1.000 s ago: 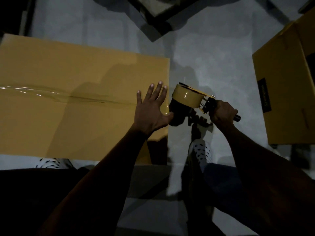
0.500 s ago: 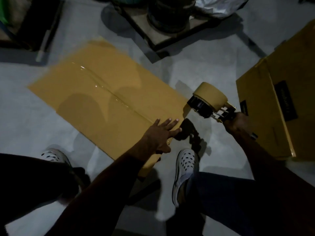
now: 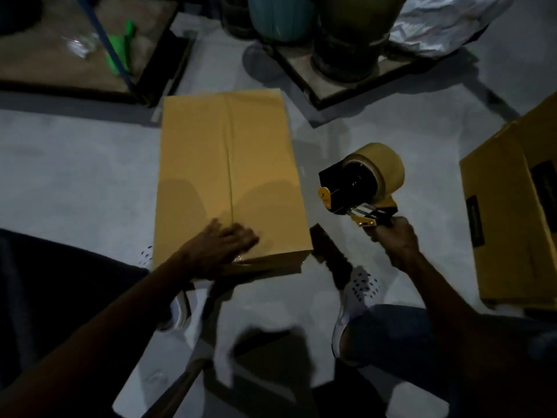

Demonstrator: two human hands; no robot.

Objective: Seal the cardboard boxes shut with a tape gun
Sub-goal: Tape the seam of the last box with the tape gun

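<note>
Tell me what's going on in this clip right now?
A person is taping cardboard boxes on the floor. Their left hand lies flat on the near end of the closed box, right over its centre seam. The right hand grips the tape gun by its handle, held off to the right of the box and not touching it. A second box sits at the right edge.

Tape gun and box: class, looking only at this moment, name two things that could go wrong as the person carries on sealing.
1. The right hand holds the tape gun in the air, clear of the cardboard box; its cutter end could nick the left hand lying flat near the seam.
2. The scene is dim and shadows fall across the box, so a fresh strip might be laid off the seam.
</note>
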